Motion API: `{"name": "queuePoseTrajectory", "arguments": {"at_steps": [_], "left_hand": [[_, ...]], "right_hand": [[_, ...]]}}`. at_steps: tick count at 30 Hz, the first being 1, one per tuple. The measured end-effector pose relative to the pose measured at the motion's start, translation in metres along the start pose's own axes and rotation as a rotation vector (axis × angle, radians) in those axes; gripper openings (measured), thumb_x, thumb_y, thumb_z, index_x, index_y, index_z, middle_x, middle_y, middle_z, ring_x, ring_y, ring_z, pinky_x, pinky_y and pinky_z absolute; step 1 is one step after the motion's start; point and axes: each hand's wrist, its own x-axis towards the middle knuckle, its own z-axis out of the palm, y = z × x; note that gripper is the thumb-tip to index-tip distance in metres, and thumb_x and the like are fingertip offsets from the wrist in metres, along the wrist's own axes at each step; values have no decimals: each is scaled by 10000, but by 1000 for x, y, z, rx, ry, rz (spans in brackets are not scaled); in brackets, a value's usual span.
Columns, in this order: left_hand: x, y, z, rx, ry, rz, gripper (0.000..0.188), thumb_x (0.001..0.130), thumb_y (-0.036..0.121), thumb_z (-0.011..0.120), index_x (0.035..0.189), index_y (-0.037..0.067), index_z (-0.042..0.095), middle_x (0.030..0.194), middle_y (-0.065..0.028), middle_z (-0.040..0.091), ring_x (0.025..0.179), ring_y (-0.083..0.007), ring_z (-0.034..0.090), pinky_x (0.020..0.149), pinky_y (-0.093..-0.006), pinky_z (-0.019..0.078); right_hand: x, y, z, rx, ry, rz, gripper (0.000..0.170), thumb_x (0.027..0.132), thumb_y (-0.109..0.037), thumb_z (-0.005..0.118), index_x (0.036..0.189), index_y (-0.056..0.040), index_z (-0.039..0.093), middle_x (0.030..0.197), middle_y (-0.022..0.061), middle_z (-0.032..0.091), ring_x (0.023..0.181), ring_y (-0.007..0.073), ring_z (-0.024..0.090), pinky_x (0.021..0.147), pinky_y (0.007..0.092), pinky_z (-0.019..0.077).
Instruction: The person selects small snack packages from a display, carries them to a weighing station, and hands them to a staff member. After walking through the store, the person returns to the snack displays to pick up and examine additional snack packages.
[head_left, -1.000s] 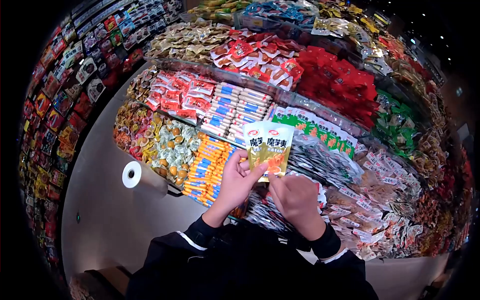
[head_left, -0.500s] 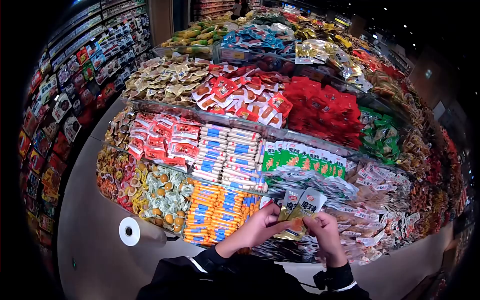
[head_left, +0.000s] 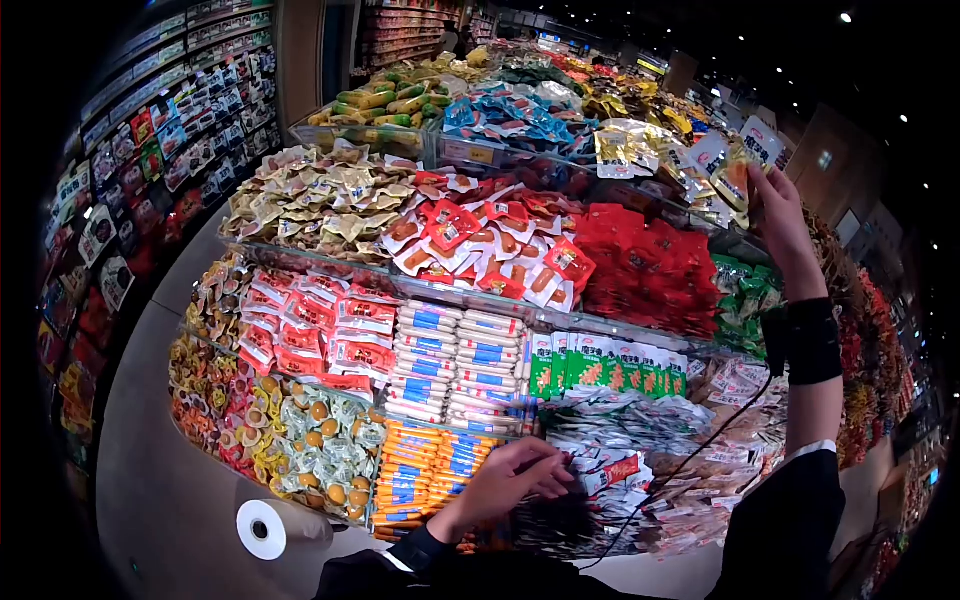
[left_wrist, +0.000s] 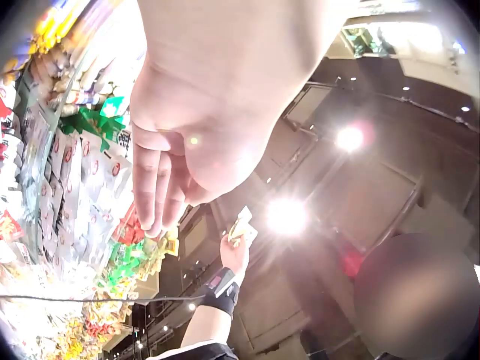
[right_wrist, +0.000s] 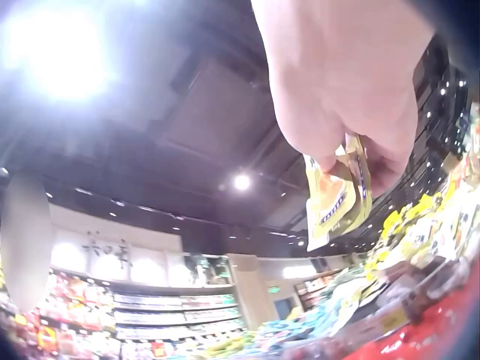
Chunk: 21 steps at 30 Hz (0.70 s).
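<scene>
My right hand (head_left: pixel 785 220) is stretched out to the far right, over the back of the snack display. It pinches gold-and-white snack packets (head_left: pixel 742 180) by their lower part; the right wrist view shows the packets (right_wrist: pixel 330 206) between thumb and fingers. Close beyond them lie similar gold packets (head_left: pixel 630 148) in a back bin. My left hand (head_left: pixel 505 482) hovers at the front with loosely bent fingers, holding nothing. It overlaps the orange-wrapped sausages (head_left: pixel 425 465) and the edge of the dark silvery packets (head_left: pixel 570 525).
Clear dividers (head_left: pixel 470 290) separate the tiered bins. Green konjac packets (head_left: pixel 615 368) stand upright at mid right, below red packets (head_left: pixel 650 270). A roll of plastic bags (head_left: pixel 285 530) sticks out at the front left. A thin dark cable (head_left: pixel 690 455) crosses before the right-hand bins.
My right hand has carried the gold packets from the front bins up and right to the back. My left hand has let go of them and stays low. The view has tilted up.
</scene>
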Motion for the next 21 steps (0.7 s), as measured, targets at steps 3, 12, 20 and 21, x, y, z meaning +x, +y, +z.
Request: {"name": "queuePoseTrajectory", "arguments": {"at_steps": [3,12,20,21], "left_hand": [[-7,1,-14,3,100,-27,183,953,120,492,1067,-24,502,909,-178,658,796,-244,677,691,-321,563],[-35,-21,-49,-41,287,21,171,958,110,481,1082,-6,502,954,-168,650,822,-219,669,719,-298,549],[-52,-35,-58,17,454,-5,174,949,114,498,1069,-11,501,928,-181,658,787,-228,676,709,-319,558],[-52,-35,-55,25,489,2,175,949,111,496,1071,-15,500,924,-183,658,778,-229,676,703,-319,559]], "right_hand": [[54,23,9,-106,110,-90,333,872,-234,626,1093,5,557,857,45,626,715,90,563,595,219,431],[128,106,37,-102,-8,-214,441,818,-51,633,1232,-15,487,1084,118,626,962,157,603,805,266,481],[151,156,18,-854,-190,-396,362,785,-133,678,1108,-23,557,899,93,633,791,162,604,666,294,475],[140,152,22,-752,-97,-378,384,760,-181,698,1082,-18,567,917,126,638,838,221,619,713,326,483]]}}
